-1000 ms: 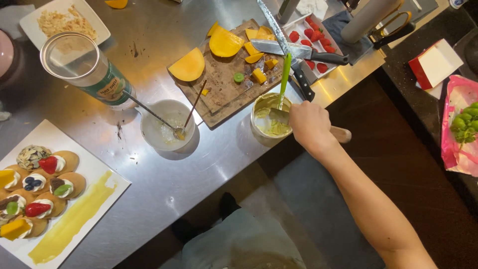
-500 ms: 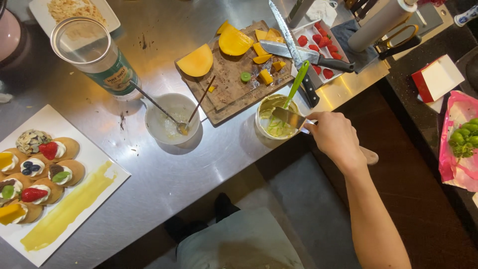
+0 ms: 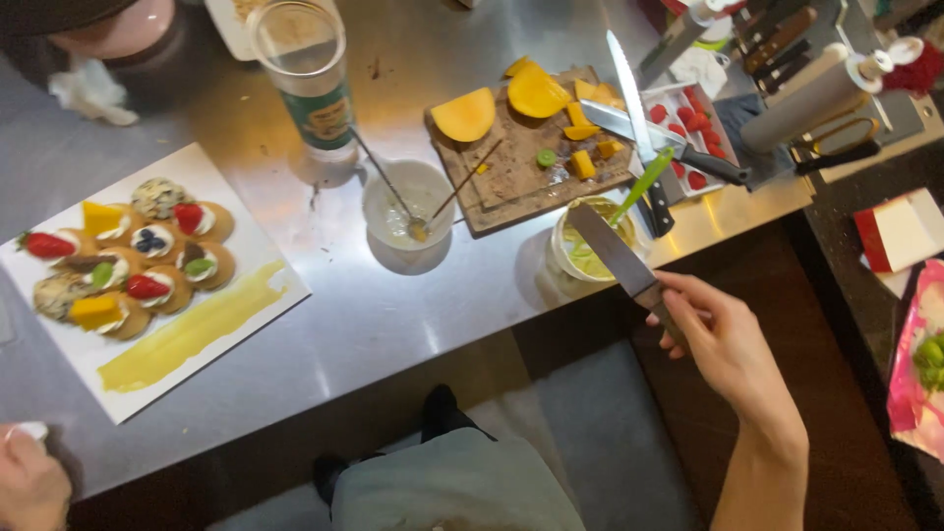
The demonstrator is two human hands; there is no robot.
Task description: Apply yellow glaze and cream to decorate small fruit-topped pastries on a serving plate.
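- Counter (image 3: 393,324): brushed steel surface carrying all the food items; it fills the left and centre of the view.
- White square plate (image 3: 226,339): near left on the counter, holding small round cakes topped with cream, strawberry, mango, blueberries and a green slice, with a yellow sauce smear along its near right edge.
- Wooden cutting board (image 3: 521,177): far centre, bearing mango pieces (image 3: 465,115) and a small green slice; a long knife (image 3: 634,118) lies across its right edge.
- Tall glass (image 3: 307,74): far, left of the board, upright.
- White bowl (image 3: 405,202): between the glass and the board, with two thin utensils resting in it.
- Small tub of yellow-green sauce (image 3: 590,246): near the counter's edge, just right of the white bowl, with a green-handled utensil (image 3: 644,182) leaning in it.
- Tray of strawberries (image 3: 688,123): far right, just beside the board.
- Right hand (image 3: 723,339): fingers curled around the handle of a flat-bladed spatula knife (image 3: 615,251), whose blade points over the tub.
- Left hand (image 3: 29,482): near left corner, closed on something small and white; what it is cannot be told.
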